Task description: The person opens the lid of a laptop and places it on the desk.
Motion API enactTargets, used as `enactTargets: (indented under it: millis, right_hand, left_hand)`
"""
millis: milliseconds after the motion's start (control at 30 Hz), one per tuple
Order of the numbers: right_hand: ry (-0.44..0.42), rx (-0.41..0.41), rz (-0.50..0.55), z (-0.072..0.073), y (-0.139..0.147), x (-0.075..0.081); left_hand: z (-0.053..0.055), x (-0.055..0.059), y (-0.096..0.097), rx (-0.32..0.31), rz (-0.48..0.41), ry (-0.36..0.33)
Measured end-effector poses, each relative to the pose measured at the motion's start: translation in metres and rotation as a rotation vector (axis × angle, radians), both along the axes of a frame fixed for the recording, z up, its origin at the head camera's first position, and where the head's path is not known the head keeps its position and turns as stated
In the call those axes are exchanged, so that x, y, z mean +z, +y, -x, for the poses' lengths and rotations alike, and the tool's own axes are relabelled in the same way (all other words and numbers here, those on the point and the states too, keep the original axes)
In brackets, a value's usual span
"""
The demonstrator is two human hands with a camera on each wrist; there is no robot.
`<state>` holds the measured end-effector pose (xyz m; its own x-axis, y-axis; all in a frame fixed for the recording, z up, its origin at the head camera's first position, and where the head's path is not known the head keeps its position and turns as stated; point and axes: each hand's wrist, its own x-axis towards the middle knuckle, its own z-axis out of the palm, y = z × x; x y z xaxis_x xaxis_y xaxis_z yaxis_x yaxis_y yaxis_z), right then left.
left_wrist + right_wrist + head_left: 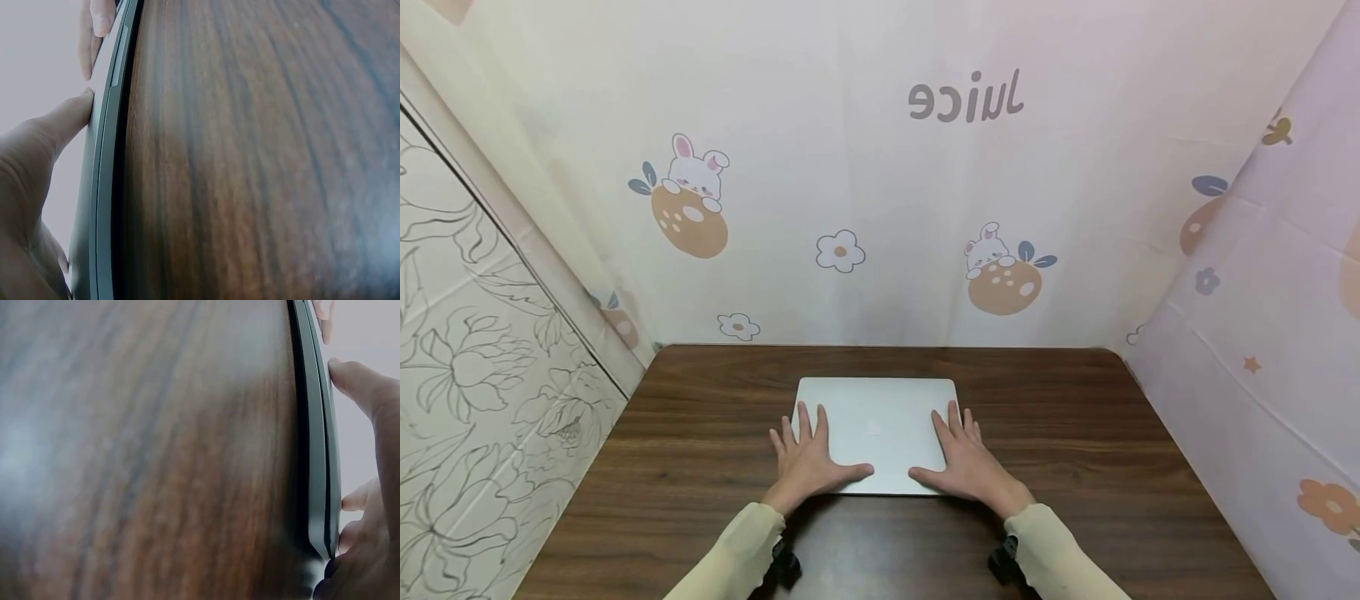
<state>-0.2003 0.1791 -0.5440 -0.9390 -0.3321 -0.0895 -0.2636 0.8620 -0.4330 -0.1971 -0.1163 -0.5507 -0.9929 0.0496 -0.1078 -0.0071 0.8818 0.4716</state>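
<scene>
A closed silver laptop lies flat on the brown wooden table, a faint logo on its lid. My left hand rests on the laptop's left side, fingers spread and thumb pointing inward along the near edge. On the other side, my right hand lies in a mirrored pose, with some fingers past the side edge. The left wrist view shows the left thumb touching the lid close to the front edge. In the right wrist view, the right thumb touches the lid similarly; both palms are partly hidden.
The wooden table extends around the laptop on all sides. Behind it hangs a pale curtain with printed rabbits, fruit and flowers. More printed cloth hangs on the right, and a floral-line panel stands on the left.
</scene>
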Motion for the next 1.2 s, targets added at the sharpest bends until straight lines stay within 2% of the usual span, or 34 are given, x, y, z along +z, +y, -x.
enactTargets:
  millis: [700,1000,1200]
  right_hand:
    - [0.005,-0.013,0.011,-0.005,0.014,0.002]
    - [-0.002,-0.011,0.022,-0.004,0.016,0.001]
    - [-0.016,-0.012,0.023,-0.003,0.017,0.001]
  left_hand:
    - [-0.002,0.000,0.015,-0.010,0.001,0.019]
    - [-0.003,0.001,0.017,0.000,0.013,0.011]
    - [-0.004,0.002,0.015,-0.016,0.000,0.015]
